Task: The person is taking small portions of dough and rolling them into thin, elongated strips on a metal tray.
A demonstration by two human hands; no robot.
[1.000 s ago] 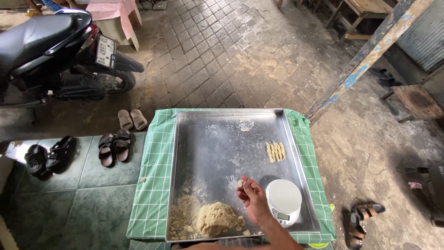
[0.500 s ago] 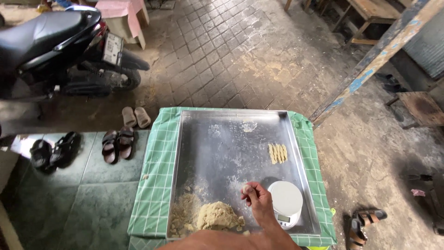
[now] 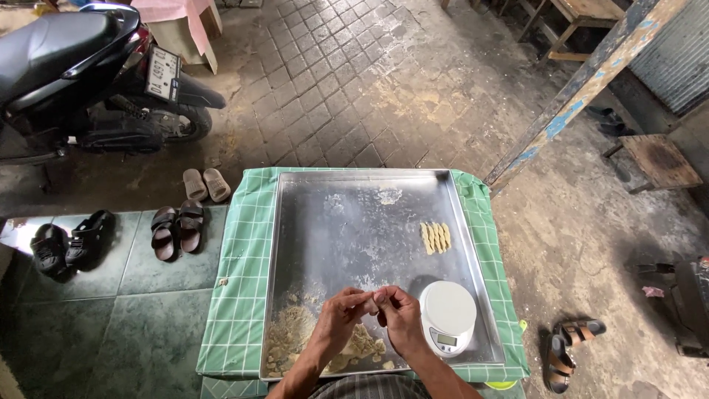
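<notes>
Dough piece (image 3: 374,299) is sitting pinched between your two hands over the near part of the metal tray (image 3: 354,222). Your left hand (image 3: 341,316) and right hand (image 3: 402,314) are meeting fingertip to fingertip, each grip closing tightly on that small lump. Beneath your wrists, the crumbly dough heap (image 3: 310,340) is lying in the tray's near left corner. Just right of your right hand, the white scale (image 3: 447,316) is standing, and farther off, shaped strips (image 3: 436,237) are lying side by side.

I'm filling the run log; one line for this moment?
left hand and right hand: pinching dough piece | over tray | beside scale
</notes>
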